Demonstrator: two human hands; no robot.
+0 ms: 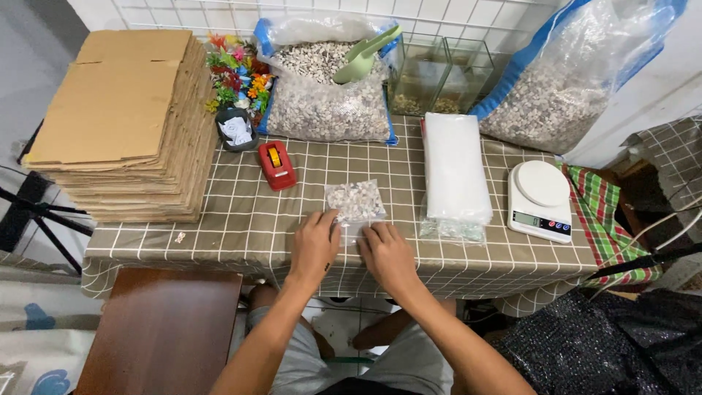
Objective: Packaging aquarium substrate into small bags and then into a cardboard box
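A person sat at a desk (241, 219) covered with a brown checked cloth, seen from above. Both bare forearms reached forward and slightly inward, so the hands met near the desk's front edge.

Far to the left of the hands, a tall stack of flattened cardboard (124, 117) stood on the desk. Nearer, ahead and to the left of the left hand, were a small pot of colourful artificial flowers (235, 77) and a red tape dispenser (277, 164).

The left hand (314, 245) lay palm down, fingers curved, its fingertips pressing on the near left edge of a small clear bag of pebbles (356, 201). The right hand (386, 256) lay flat just beside it, fingers pressed on the bag's near edge. Neither grip was closed around the bag; both hands were open and pushed down on its empty near end. The bag lay flat on the desk, touching both sets of fingertips, its pebble-filled part just beyond them.

Further ahead, a large open sack of pebbles (325, 95) held a green scoop (362, 58). To the right of the right hand lay a pile of clear plastic bags (455, 164), then a white kitchen scale (541, 197). Behind these leaned a second large sack of pebbles (548, 95).
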